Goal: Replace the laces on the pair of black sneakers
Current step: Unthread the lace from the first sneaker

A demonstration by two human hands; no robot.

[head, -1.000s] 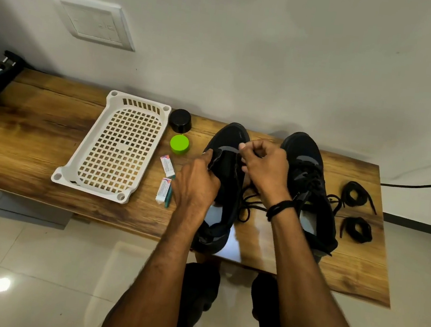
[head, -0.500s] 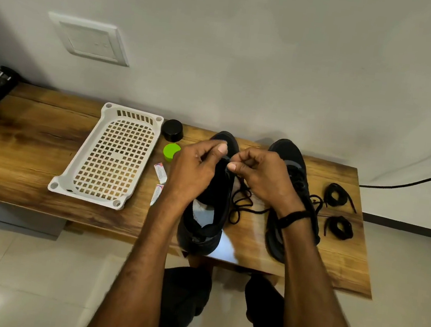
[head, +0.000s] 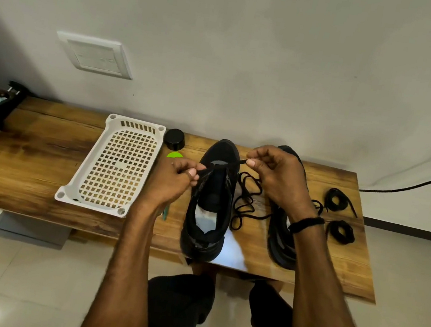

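Note:
Two black sneakers stand side by side on the wooden bench [head: 31,155]. The left sneaker [head: 210,201] is unlaced, its tongue open. My left hand [head: 172,182] grips the left edge of its upper near the front eyelets. My right hand [head: 275,176] pinches the end of a black lace [head: 245,197] just right of the toe; the rest of that lace lies looped between the shoes. The right sneaker [head: 279,240] is mostly hidden behind my right forearm. Two coiled black laces [head: 337,200] [head: 341,232] lie at the bench's right end.
A white perforated plastic tray [head: 115,166] sits left of the shoes. A black cap [head: 175,139] and a green lid [head: 174,155] lie behind my left hand. A black cable [head: 426,180] runs along the wall at right. The bench's front edge is close to the shoes' heels.
My hands have moved apart: the left dropped to the shoe's left edge, the right drew the lace end out to the right of the toe. The camera tilted slightly.

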